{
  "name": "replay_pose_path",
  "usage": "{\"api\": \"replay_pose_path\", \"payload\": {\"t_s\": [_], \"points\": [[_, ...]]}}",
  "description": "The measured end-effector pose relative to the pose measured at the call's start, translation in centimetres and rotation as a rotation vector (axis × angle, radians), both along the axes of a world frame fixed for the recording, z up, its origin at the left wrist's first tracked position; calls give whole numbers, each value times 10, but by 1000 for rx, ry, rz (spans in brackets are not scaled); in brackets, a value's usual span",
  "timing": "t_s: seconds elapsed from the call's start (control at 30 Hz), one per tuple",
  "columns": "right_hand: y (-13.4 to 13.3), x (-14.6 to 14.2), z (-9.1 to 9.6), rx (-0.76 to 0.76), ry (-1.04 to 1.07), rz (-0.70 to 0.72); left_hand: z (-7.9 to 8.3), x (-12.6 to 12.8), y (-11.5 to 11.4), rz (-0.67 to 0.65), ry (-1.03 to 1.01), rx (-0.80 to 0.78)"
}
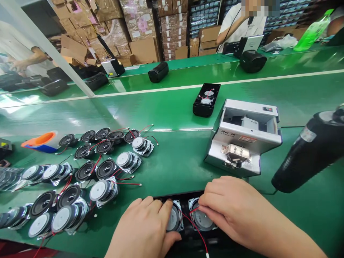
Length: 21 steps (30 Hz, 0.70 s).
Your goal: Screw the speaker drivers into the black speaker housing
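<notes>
We see our left hand lying palm down, fingers curled over the left round silver speaker driver in the black plastic housing at the green surface's near edge. Our right hand, knuckles up, pinches a thin red wire over the right round silver speaker driver. Beyond sits a grey metal screw feeder.

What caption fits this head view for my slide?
Left hand and right hand press two speaker drivers into a black housing on the green bench.
</notes>
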State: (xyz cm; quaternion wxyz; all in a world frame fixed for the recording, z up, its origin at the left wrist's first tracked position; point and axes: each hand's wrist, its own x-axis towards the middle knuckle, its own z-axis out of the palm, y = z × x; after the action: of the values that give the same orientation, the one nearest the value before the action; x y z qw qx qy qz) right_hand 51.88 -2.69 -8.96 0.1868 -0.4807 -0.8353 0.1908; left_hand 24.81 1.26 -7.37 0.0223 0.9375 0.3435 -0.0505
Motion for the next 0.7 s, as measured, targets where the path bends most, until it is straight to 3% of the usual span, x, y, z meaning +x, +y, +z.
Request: {"api": "replay_pose_path", "payload": {"t_s": [0.27, 0.7], "points": [[2, 1, -1, -33, 5, 1, 6, -10, 8, -124, -140, 12], [3, 2, -1, -47, -1, 2, 6, -11, 14, -73, -106, -91]]}}
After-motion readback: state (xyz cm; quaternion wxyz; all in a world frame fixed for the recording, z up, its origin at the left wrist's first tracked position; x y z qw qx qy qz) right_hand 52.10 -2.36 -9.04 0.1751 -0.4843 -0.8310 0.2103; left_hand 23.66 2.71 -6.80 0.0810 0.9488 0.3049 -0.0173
